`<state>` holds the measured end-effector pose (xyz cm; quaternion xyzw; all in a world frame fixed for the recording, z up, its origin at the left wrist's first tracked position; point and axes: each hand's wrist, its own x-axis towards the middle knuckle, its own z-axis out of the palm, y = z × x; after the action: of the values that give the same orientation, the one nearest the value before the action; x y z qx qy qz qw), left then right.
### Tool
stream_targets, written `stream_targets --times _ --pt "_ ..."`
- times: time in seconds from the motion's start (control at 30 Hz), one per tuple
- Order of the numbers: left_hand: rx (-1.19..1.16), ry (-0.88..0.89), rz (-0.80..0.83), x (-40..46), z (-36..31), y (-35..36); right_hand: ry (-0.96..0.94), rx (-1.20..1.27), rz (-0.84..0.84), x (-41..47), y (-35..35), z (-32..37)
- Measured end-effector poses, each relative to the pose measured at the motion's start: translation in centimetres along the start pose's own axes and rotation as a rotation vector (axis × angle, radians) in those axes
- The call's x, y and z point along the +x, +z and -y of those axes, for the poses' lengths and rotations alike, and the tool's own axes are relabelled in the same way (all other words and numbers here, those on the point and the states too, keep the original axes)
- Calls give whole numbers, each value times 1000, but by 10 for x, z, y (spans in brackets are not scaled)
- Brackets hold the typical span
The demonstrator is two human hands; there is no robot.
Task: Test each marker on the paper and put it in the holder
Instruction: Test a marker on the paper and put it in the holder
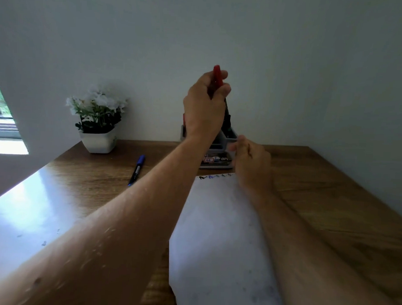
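Observation:
My left hand (205,107) is raised above the grey holder (221,141) and grips a red-capped marker (217,76) upright, its dark lower end pointing down into the holder. The holder stands at the back of the desk and has other markers in it. My right hand (252,161) hovers beside the holder's right side with loosely curled fingers and holds nothing. A blue marker (136,170) lies on the desk to the left. The white paper (220,233) lies in front of the holder, with small coloured scribbles along its far edge.
A white pot of white flowers (98,119) stands at the back left of the wooden desk (330,202). The wall rises right behind the holder. A window shows at the far left.

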<state>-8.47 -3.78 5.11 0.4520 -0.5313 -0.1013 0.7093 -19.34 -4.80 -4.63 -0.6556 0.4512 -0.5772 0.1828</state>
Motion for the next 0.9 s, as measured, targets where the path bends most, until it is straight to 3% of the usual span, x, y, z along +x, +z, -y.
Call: stream_targets --times 0.17,0.4,0.63,0.9 --pt "100 -16 89 4 8 16 -35 -47 -20 5 2 -3" --pt "476 -122 188 8 41 30 -14 -50 0 5 3 -4" --pt "672 -147 136 10 48 38 -43 -69 -7 9 4 -8" --pt "519 -183 65 -4 46 28 -59 -60 -11 7 4 -6"
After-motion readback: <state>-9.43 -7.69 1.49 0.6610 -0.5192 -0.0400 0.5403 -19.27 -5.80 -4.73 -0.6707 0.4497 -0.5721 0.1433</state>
